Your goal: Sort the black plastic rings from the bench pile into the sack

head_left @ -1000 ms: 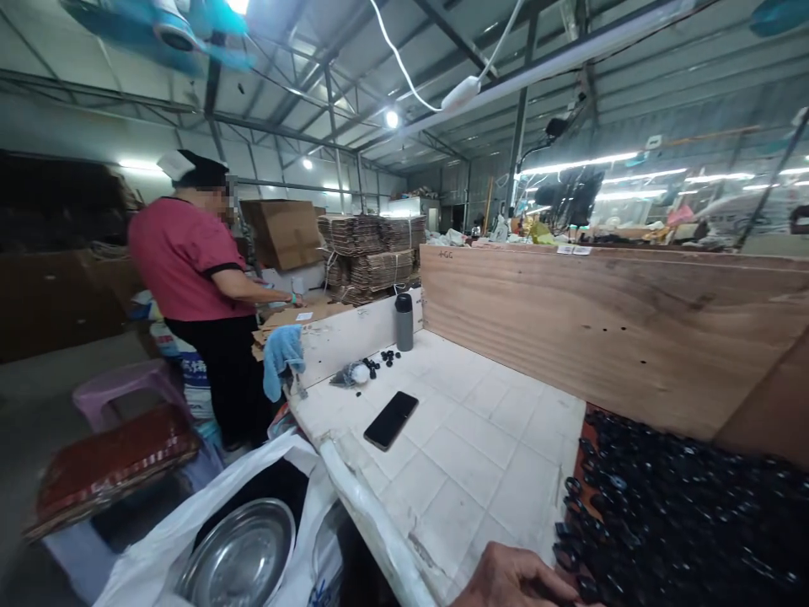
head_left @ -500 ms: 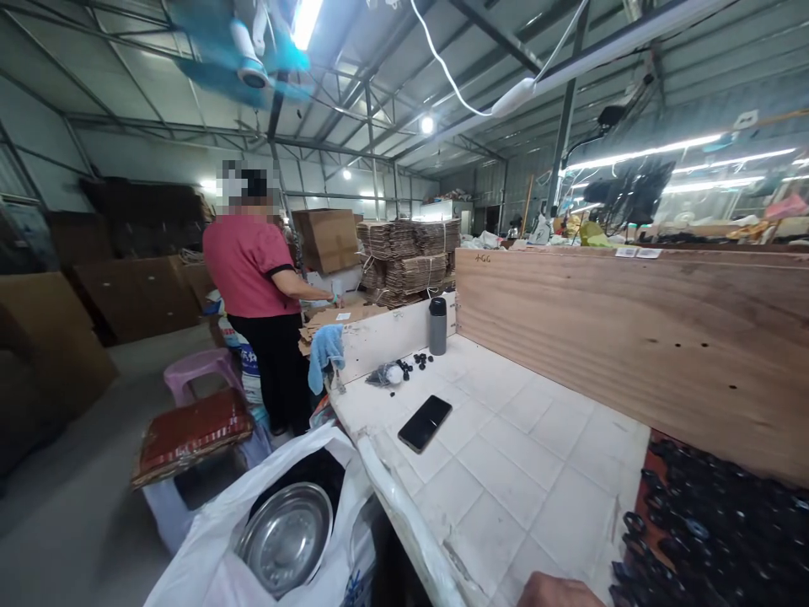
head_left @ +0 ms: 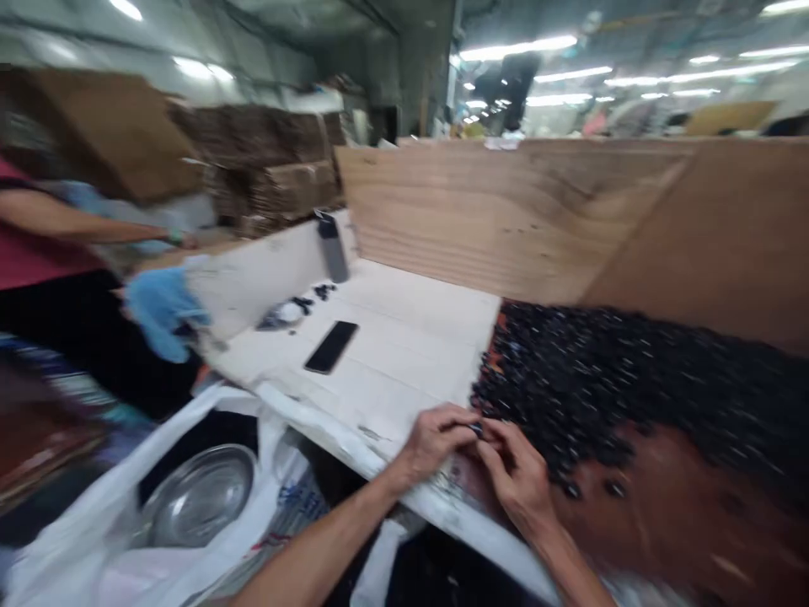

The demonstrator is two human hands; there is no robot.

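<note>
Small black piece (head_left: 475, 430), mostly hidden between fingers (head_left: 456, 420), blurred

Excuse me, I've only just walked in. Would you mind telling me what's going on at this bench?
A person's left hand and right hand meet at the edge of a large heap of small black parts, with one small black part pinched between them. The heap lies on a brown surface against a plywood board. A phone lies on the white bench top nearby. At far left, a co-worker stands with one arm stretched out.
</note>
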